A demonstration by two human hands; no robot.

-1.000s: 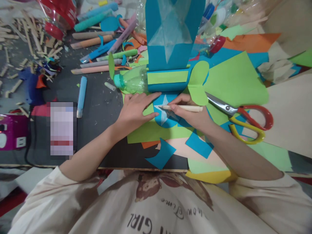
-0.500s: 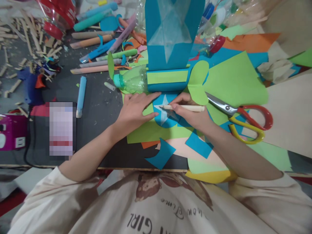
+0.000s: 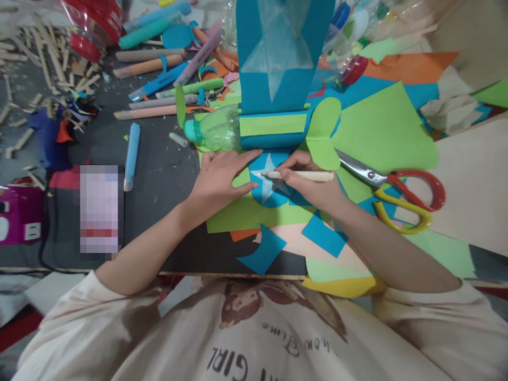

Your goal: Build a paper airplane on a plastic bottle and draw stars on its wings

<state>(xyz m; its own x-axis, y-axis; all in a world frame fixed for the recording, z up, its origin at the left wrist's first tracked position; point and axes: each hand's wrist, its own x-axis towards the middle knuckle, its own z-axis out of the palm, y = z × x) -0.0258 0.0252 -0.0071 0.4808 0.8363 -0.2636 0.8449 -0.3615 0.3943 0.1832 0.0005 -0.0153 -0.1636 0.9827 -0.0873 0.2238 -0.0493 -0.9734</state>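
My right hand point(image 3: 304, 177) pinches a cream-coloured marker pen point(image 3: 311, 175), its tip on a whitish star point(image 3: 270, 185) drawn on blue paper point(image 3: 265, 200). My left hand point(image 3: 222, 177) lies with fingers spread at the left edge of that paper, over a green sheet point(image 3: 226, 219). Just beyond both hands rests a plastic bottle point(image 3: 220, 128) wrapped in blue paper, with a green strip on top. A large blue wing point(image 3: 257, 84) bearing a whitish star extends from it, and rounded green paper pieces point(image 3: 323, 124) stand at its right end.
Scissors point(image 3: 373, 177) with red and yellow handles lie right of my right hand. Several markers point(image 3: 151, 66) and a blue glue gun point(image 3: 50, 137) are at the left, with a phone point(image 3: 99, 209) nearer me. Blue paper scraps point(image 3: 264, 251) lie near the table's front edge.
The marker tip has shifted very slightly on the star. My left hand stays in the same place.
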